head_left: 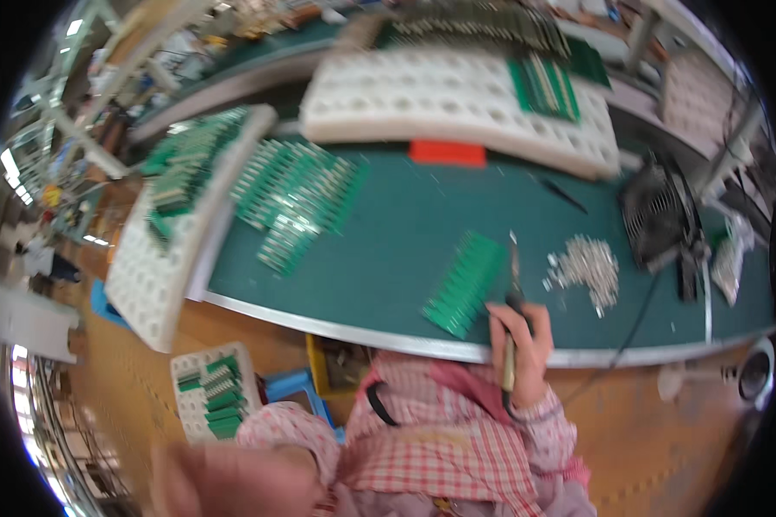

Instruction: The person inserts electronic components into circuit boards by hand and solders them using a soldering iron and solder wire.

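My right hand (526,340) is closed around the handle of a soldering iron (515,297), at the table's front edge. The iron's thin metal tip points away from me over the green mat. Just left of it lies a bare-looking green circuit board (466,284), slightly tilted on the mat and apart from the tip. To the right is a heap of small silvery parts (588,269). My left hand (233,482) is low at the lower left, off the table and close to the camera; motion smears its fingers, so its grip cannot be read.
Circuit boards with silvery parts (297,198) lie at the table's left. White foam trays with holes (457,95) stand at the back and left (147,276), holding more boards. A black fan (660,211) stands right, near a plastic bag (733,258). Another tray (185,392) sits below.
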### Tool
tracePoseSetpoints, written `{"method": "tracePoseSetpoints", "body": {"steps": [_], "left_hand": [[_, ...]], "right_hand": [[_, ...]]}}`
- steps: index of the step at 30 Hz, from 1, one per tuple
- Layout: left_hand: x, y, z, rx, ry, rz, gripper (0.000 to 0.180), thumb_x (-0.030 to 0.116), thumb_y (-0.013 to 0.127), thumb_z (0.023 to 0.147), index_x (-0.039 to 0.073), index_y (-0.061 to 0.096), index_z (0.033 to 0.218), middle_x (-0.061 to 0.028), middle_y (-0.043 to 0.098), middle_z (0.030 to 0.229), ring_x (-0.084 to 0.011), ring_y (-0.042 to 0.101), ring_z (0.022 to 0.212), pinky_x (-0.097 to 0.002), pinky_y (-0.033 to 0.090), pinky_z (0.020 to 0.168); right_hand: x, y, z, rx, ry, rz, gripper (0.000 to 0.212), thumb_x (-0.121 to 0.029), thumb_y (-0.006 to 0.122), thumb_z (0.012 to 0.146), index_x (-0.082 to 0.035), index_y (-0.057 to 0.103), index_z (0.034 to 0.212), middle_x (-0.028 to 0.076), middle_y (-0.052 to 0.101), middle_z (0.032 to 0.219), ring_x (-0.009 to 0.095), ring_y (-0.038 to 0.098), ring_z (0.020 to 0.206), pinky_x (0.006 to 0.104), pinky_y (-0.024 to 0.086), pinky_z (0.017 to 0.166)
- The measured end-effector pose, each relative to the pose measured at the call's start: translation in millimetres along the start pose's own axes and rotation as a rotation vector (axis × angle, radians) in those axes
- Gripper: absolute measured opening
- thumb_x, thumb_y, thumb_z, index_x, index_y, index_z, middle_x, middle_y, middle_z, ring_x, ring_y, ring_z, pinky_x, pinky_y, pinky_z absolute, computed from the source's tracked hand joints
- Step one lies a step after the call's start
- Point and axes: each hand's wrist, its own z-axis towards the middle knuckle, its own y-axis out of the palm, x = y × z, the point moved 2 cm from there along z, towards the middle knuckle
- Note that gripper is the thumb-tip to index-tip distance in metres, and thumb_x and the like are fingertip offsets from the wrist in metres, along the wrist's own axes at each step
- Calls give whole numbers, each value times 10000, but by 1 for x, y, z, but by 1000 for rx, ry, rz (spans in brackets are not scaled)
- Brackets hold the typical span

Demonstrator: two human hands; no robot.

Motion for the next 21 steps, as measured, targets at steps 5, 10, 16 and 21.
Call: {"method": "tracePoseSetpoints", "body": {"steps": [5, 10, 16, 21], "left_hand": [[-69, 13, -113, -1145, -884, -116, 163, 98, 544, 881, 40, 613, 745, -56, 652, 813, -230, 596, 808, -365, 440, 730], [-64, 19, -154, -1502, -412, -193, 120, 68, 676, 755, 90, 580, 686, -3, 641, 817, -199, 580, 877, -379, 365, 808], [-87, 14, -161, -1526, -516, -301, 129, 111, 707, 749, 75, 613, 669, 10, 637, 793, -197, 592, 847, -386, 378, 800], [-111, 10, -159, -1298, -798, -95, 165, 62, 656, 795, 36, 584, 649, -70, 654, 765, -209, 566, 693, -350, 403, 740]], "right_hand": [[7, -10, -4, -50, 68, 106, 363, -10, 755, 692, -149, 699, 1022, 99, 529, 871, 255, 553, 788, 352, 464, 661], [-6, -11, -12, -281, -80, 34, 413, -68, 786, 618, -193, 708, 1004, 67, 469, 880, 253, 528, 843, 336, 444, 670], [-3, -8, -9, -312, -191, 61, 417, -77, 777, 549, -192, 705, 943, 74, 482, 876, 276, 534, 808, 372, 464, 672], [6, -12, 2, -90, 146, 207, 217, -10, 636, 817, -16, 602, 1031, 88, 571, 740, 210, 526, 667, 308, 437, 588]]}}
